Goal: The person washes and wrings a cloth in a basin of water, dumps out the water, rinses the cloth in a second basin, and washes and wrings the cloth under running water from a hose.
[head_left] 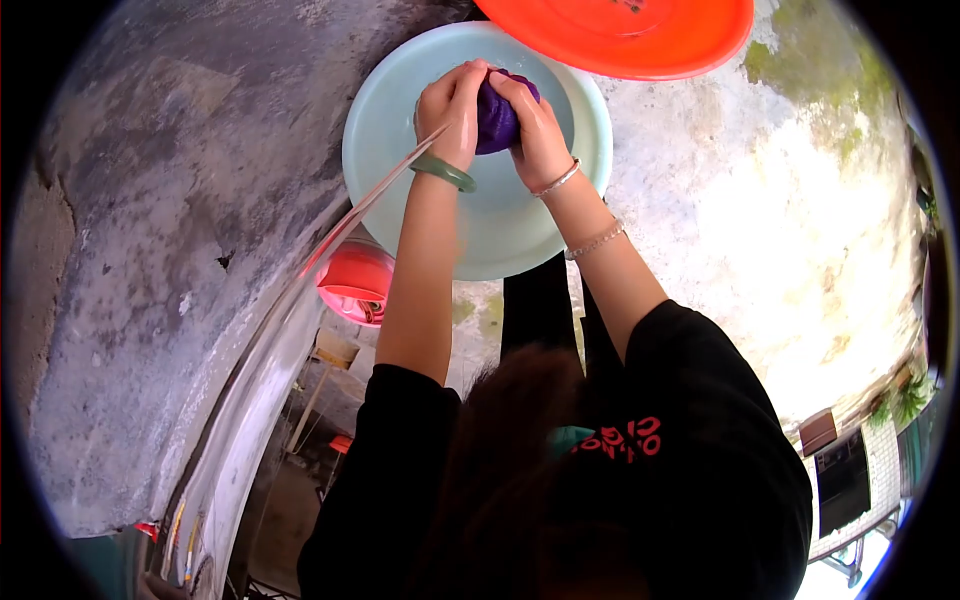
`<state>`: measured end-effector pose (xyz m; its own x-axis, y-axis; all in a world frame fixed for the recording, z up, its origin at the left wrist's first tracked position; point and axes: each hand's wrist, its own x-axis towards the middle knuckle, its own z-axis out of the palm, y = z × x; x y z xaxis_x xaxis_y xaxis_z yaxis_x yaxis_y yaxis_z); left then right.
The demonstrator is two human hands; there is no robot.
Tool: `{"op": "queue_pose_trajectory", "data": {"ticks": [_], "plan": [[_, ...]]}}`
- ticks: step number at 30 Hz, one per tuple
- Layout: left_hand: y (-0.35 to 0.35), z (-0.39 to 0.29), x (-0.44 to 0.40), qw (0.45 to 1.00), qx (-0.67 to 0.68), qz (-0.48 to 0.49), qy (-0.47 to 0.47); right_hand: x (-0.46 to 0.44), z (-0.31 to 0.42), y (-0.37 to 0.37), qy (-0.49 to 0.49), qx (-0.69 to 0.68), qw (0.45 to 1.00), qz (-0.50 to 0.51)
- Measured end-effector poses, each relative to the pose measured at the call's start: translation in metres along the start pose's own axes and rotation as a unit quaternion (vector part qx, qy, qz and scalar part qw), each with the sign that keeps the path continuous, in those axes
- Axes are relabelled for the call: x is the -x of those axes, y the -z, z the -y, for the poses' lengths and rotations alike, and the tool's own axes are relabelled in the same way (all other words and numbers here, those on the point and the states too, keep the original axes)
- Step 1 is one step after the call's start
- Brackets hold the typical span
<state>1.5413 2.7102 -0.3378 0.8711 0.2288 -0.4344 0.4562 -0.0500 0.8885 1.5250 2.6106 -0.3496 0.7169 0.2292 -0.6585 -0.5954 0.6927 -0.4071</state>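
Both hands grip a bunched, dark purple cloth (497, 115), squeezed into a ball over a pale blue-green basin (362, 135). My left hand (452, 108) wraps its left side, with a green bangle on the wrist. On the other side my right hand (536, 130) closes around the cloth, thumb along the top. A silver bangle and a beaded bracelet sit on the right wrist and forearm. The basin appears to hold water. A thin pale strip (375, 190) crosses in front of the left wrist; I cannot make out what it is.
A red-orange basin (640, 45) stands beyond the pale one, at its upper right. Lower left of the pale basin is a red container (355, 275). A rough grey concrete surface (150, 200) fills the left, and brightly lit ground (720, 200) lies right.
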Motion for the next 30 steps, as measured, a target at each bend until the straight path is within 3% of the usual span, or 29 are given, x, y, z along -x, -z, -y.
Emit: {"op": "queue_pose_trajectory", "data": {"ticks": [2, 4, 6, 7, 8, 12, 15, 17, 18, 19, 20, 21, 22, 24, 25, 28, 30], "plan": [[0.006, 0.008, 0.003, 0.999, -0.023, -0.034, 0.033, -0.007, -0.004, -0.007, 0.090, 0.081, 0.992, -0.037], [0.004, 0.012, 0.010, 0.986, 0.089, -0.108, 0.092, -0.014, -0.007, -0.016, 0.196, 0.182, 0.961, -0.064], [0.017, 0.002, 0.021, 0.923, 0.251, -0.041, 0.288, -0.018, -0.012, -0.024, 0.279, 0.282, 0.917, -0.052], [0.023, 0.007, 0.023, 0.881, 0.363, 0.034, 0.301, -0.017, -0.015, -0.028, 0.320, 0.332, 0.886, -0.036], [0.029, 0.012, 0.023, 0.821, 0.468, 0.109, 0.308, -0.017, -0.017, -0.031, 0.361, 0.381, 0.851, -0.020], [0.048, 0.021, 0.011, 0.812, 0.507, 0.164, 0.238, -0.009, -0.026, -0.032, 0.405, 0.455, 0.788, 0.083], [0.052, 0.059, -0.005, 0.755, 0.589, 0.217, 0.193, -0.009, -0.038, -0.030, 0.402, 0.453, 0.794, 0.043], [0.048, 0.084, -0.007, 0.714, 0.636, 0.238, 0.172, -0.006, -0.042, -0.032, 0.375, 0.357, 0.856, 0.007], [0.046, 0.090, -0.001, 0.715, 0.640, 0.222, 0.174, -0.003, -0.044, -0.032, 0.359, 0.307, 0.881, -0.011], [0.039, 0.080, 0.005, 0.781, 0.582, 0.096, 0.204, 0.004, -0.042, -0.029, 0.267, 0.303, 0.913, -0.051], [0.031, 0.070, 0.011, 0.833, 0.496, -0.023, 0.245, 0.004, -0.044, -0.025, 0.237, 0.233, 0.940, -0.080], [0.019, 0.057, 0.019, 0.845, 0.488, -0.031, 0.217, 0.002, -0.046, -0.022, 0.205, 0.162, 0.959, -0.108], [0.017, 0.057, 0.023, 0.848, 0.467, -0.084, 0.236, 0.002, -0.048, -0.019, 0.172, 0.089, 0.972, -0.136], [0.011, 0.078, 0.027, 0.885, 0.380, -0.198, 0.182, 0.004, -0.047, -0.013, 0.100, 0.001, 0.978, -0.184], [0.004, 0.069, 0.033, 0.926, 0.278, -0.225, 0.126, -0.002, -0.054, -0.002, 0.044, -0.063, 0.978, -0.196], [-0.002, 0.066, 0.041, 0.969, 0.147, -0.195, 0.024, -0.002, -0.050, 0.020, -0.109, -0.202, 0.957, -0.178], [0.001, 0.071, 0.044, 0.988, 0.075, -0.131, 0.027, 0.001, -0.052, 0.029, -0.124, -0.231, 0.943, -0.204]]}}
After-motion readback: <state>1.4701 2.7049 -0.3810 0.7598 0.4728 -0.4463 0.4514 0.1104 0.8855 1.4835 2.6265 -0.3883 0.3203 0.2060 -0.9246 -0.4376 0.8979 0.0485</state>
